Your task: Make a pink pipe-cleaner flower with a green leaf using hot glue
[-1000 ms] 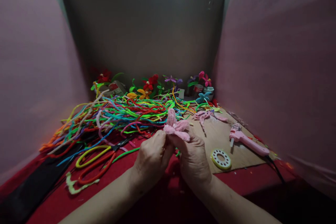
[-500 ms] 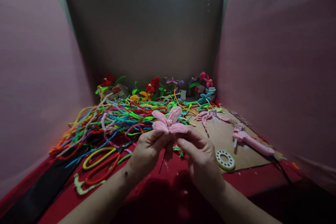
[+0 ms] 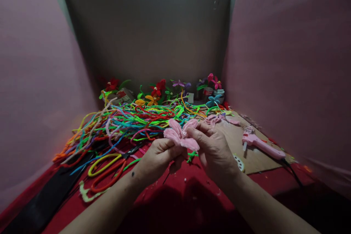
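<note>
A pink fuzzy pipe-cleaner flower (image 3: 182, 134) with several petals is held up between my hands above the red cloth. Beneath its petals, my left hand (image 3: 161, 153) is closed, pinching the flower from below; a thin dark stem pokes out under the fingers. My right hand (image 3: 212, 146) has its thumb and fingers closed on a petal at the flower's right side. Small pale bits show at the flower's centre. Behind the flower lies a big heap of coloured pipe cleaners (image 3: 137, 117).
Scissors (image 3: 105, 166) with yellow and red handles lie at left by a black strip (image 3: 41, 193). At right, a pink glue gun (image 3: 261, 146) rests on a brown board (image 3: 255, 164), with a white perforated disc (image 3: 240, 162) partly behind my right hand. Finished flowers (image 3: 159, 87) stand along the back.
The flower has tipped and shifted slightly right and down. My right hand has moved up from beneath it to a petal on its right side, now covering part of the disc.
</note>
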### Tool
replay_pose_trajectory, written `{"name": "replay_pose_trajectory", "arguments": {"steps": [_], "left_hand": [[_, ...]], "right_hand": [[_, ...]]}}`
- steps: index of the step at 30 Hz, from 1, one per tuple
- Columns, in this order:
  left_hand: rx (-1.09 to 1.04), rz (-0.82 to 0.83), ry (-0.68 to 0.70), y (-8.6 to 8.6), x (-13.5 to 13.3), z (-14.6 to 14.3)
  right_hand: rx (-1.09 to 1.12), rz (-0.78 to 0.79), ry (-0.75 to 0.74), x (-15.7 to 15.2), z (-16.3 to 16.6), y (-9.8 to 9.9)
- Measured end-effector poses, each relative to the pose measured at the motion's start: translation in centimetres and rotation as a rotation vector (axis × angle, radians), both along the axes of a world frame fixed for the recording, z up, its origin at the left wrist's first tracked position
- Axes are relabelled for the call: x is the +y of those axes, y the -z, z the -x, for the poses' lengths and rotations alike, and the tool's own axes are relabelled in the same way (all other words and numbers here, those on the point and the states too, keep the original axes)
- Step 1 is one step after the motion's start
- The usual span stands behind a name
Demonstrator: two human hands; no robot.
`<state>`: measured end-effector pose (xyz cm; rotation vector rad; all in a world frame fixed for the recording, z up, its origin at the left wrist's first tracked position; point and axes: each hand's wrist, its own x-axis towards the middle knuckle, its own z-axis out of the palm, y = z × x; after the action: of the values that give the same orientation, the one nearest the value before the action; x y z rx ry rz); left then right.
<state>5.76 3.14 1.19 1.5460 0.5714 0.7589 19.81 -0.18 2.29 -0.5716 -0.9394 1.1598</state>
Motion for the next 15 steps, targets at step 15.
{"name": "replay_pose_trajectory", "arguments": {"steps": [15], "left_hand": [[-0.111,0.221,0.199,1.0,1.2,0.9]], "right_hand": [[-0.048,0.018,-0.132,-0.4,0.6,-0.1]]}}
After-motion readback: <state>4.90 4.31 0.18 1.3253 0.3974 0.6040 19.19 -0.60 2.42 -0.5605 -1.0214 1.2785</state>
